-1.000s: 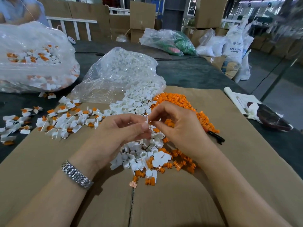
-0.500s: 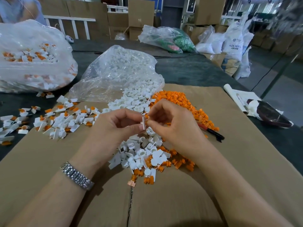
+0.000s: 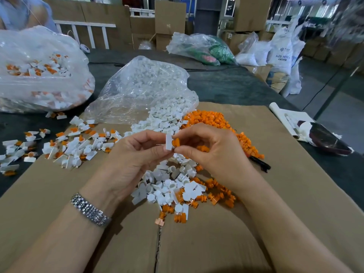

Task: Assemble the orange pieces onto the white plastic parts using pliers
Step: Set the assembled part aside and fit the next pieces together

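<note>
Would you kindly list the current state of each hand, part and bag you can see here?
left hand: pinches a white plastic part, upright.
right hand: pinches an orange piece against that part.
pliers: lying unused on the cardboard.
middle clear bag: open, white parts spilling out.
left clear bag: holds assembled pieces.
assembled pile: loose, scattered.

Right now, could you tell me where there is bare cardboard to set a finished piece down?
The cardboard is bare right of the right hand, and below the watch. It is crowded under both hands, in the white and orange pile, and at the finished pieces beyond the left hand.
</note>
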